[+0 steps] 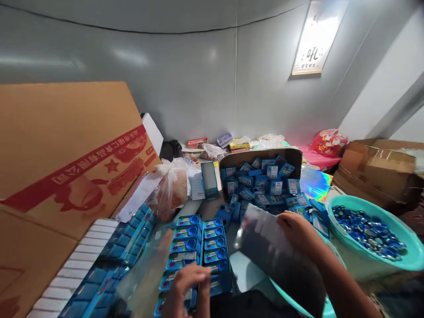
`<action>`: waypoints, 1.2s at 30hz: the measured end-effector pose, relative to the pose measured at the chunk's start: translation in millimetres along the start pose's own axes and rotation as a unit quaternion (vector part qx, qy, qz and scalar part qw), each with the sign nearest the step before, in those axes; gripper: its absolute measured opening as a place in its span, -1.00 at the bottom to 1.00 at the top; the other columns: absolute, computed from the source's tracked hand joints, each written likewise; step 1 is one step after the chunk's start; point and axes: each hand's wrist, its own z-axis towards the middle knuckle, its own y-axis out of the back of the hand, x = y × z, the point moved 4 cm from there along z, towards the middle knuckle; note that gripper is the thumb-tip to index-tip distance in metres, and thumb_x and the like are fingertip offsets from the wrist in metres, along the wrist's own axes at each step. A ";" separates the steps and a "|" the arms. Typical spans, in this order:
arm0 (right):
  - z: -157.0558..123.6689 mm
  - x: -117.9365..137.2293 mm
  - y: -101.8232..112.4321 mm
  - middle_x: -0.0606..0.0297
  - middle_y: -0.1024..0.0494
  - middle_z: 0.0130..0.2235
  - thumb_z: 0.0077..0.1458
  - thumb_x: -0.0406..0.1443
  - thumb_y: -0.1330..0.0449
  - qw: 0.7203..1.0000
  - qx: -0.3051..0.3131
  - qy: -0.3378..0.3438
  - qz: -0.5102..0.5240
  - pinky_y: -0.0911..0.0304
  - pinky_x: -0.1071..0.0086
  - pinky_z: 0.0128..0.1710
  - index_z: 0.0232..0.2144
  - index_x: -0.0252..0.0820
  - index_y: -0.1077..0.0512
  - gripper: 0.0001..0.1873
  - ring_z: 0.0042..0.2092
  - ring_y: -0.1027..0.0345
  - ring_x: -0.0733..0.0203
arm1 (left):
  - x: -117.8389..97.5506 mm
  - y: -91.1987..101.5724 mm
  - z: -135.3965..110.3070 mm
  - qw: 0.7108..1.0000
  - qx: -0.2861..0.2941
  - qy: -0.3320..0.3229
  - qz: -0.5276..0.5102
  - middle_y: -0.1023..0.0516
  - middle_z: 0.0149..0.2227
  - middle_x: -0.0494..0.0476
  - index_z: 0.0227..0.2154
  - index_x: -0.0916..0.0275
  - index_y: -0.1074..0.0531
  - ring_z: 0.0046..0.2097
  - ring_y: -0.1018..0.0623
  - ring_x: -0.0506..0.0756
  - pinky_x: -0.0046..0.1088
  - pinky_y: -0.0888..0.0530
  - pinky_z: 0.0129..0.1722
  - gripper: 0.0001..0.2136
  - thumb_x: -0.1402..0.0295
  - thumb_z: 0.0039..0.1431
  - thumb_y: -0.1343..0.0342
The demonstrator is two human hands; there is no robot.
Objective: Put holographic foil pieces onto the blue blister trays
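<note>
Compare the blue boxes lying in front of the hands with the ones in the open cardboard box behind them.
The flat blue boxes lie face up in two neat columns; those in the cardboard box are jumbled at all angles. The left hand touches the flat ones; no hand touches the jumbled ones. Both sets are blue.

A block of small blue boxes (198,247) lies flat at near centre, packed in two side-by-side columns that run from the near edge away toward the far side. Each box has a blue face with a round window and a light label strip (the print is too blurred to read). The nearest boxes are partly hidden. A clear plastic sheet (271,251), glossy and grey-tinted, is held tilted just right of the block, its upper corner raised and blurred.
</note>
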 end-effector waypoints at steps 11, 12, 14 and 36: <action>22.9 51.1 -50.8 -0.04 -0.47 0.07 0.22 -0.34 -0.11 1.000 -0.016 0.005 0.011 -0.19 0.17 0.14 0.03 -0.24 -0.50 -0.65 0.09 -0.36 -0.02 | 90.2 40.4 18.0 0.897 -0.021 0.439 -0.045 -0.65 -0.22 0.15 -0.24 0.22 -0.56 -0.12 -0.60 0.20 -0.26 -0.50 -0.04 -0.42 -0.15 -0.22 -0.30; 24.2 84.9 -56.4 0.17 -0.51 0.05 0.21 -0.26 -0.19 0.997 0.009 0.062 0.043 -0.22 0.34 0.12 0.04 -0.06 -0.50 -0.66 0.06 -0.39 0.14 | 92.1 38.8 18.4 0.890 -0.027 0.450 -0.067 -0.66 -0.23 0.14 -0.25 0.22 -0.56 -0.12 -0.60 0.19 -0.28 -0.50 -0.04 -0.42 -0.15 -0.24 -0.31; 20.6 148.1 -67.7 0.21 -0.48 0.08 0.14 -0.18 -0.28 0.954 0.066 0.191 0.219 -0.28 0.40 0.04 0.07 -0.04 -0.46 -0.57 0.06 -0.39 0.19 | 93.8 34.5 21.1 0.874 -0.029 0.471 -0.112 -0.66 -0.25 0.11 -0.27 0.23 -0.56 -0.13 -0.60 0.16 -0.35 -0.50 -0.05 -0.41 -0.14 -0.28 -0.35; 35.8 199.1 -130.7 0.44 -0.40 -0.55 -0.07 -0.53 -0.16 0.935 0.120 0.122 0.310 -0.01 0.49 -0.47 -0.51 -0.21 -0.43 -0.85 -0.47 -0.23 0.36 | 133.8 10.0 26.4 0.910 0.107 0.398 -0.032 -0.66 -0.43 0.09 0.00 0.22 -0.32 -0.27 -0.66 0.23 -0.23 -0.51 -0.16 -0.34 -0.06 -0.11 -0.28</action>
